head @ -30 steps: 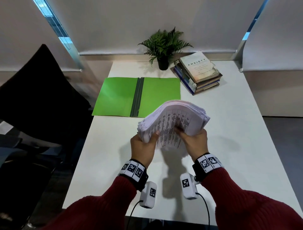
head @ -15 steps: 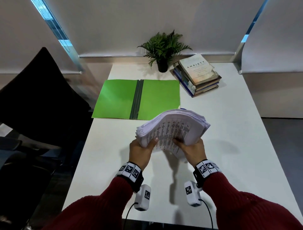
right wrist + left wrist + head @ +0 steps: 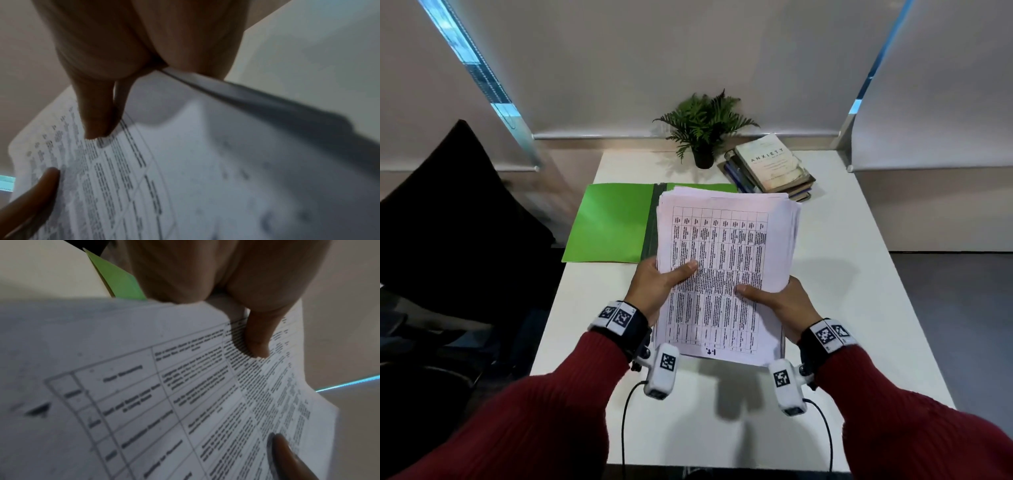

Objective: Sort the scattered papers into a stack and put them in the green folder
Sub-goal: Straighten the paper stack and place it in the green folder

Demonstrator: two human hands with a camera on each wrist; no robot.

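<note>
A thick stack of printed papers with a table on the top sheet is held above the white table, its far end over the right half of the open green folder. My left hand grips the stack's left edge, thumb on top. My right hand grips the right edge, thumb on top too. In the left wrist view my left hand pinches the papers, with a strip of the folder behind. In the right wrist view my right hand pinches the papers.
A potted fern and a pile of books stand at the back of the white table. A black chair is off the table's left side. The folder's left flap lies bare.
The stack has turned from a curved, edge-up hold to lying flat with the printed sheet facing up, and it has moved forward over the folder's right half. Both hands shifted to its side edges.
</note>
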